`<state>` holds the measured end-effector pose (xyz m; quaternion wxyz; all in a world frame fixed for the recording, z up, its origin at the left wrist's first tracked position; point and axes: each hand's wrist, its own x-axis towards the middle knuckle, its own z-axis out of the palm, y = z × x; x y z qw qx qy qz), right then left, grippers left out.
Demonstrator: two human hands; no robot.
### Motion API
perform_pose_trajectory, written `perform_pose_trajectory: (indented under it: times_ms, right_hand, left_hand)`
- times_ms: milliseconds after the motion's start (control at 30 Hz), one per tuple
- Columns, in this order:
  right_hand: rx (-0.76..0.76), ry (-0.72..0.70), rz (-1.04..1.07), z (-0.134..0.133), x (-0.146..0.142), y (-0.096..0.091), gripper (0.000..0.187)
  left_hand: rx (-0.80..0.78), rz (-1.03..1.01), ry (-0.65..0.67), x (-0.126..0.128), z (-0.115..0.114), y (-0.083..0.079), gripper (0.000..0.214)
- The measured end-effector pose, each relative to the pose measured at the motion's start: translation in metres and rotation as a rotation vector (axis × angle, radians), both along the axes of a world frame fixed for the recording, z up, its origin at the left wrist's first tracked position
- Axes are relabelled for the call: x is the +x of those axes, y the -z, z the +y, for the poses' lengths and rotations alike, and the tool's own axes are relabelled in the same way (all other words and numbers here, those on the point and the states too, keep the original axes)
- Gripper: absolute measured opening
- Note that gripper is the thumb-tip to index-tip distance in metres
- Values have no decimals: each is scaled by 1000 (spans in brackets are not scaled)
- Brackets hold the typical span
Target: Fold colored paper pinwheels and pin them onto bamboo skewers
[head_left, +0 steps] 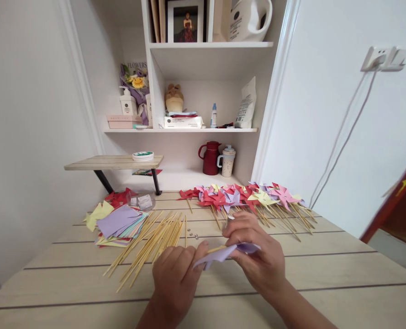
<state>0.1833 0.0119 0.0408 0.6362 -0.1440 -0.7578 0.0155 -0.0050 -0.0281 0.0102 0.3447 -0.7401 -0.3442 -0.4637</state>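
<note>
Both hands meet over the middle of the wooden table (326, 283). My left hand (177, 276) pinches a thin wooden stick (215, 249) together with the edge of a folded purple paper pinwheel (223, 252). My right hand (257, 256) closes its fingers on the other side of the same purple paper. A loose heap of wooden sticks (151, 244) lies just left of my hands. Further left sits a stack of coloured paper squares (118, 223). Behind my hands lies a row of finished pinwheels (244, 198) in red, purple, pink and yellow.
A few small pins (195, 236) lie by the sticks and a clear small container (141, 201) stands behind the paper. A low wooden riser (113, 162) is at the back left. White shelves (203, 130) hold bottles, a red jug (210, 158) and a cup.
</note>
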Motion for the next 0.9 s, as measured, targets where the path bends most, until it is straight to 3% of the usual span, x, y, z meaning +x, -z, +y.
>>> perform_pose_trajectory:
  times_ms: [300,533,633,900]
  right_hand:
    - [39,36,-62,8,7,7,14]
    - [72,20,-104,17,8,12,44]
    - [62,9,-124,17,9,13,48]
    - [100,53,-124,9,10,4,27]
  left_hand:
    - [32,-27,-15,4,7,2,15]
    - [-2,-81,-32,2,3,-3,17]
    - [21,-106,-57,2,3,-2,16]
    - [45,-138,-37,6,1,-5,14]
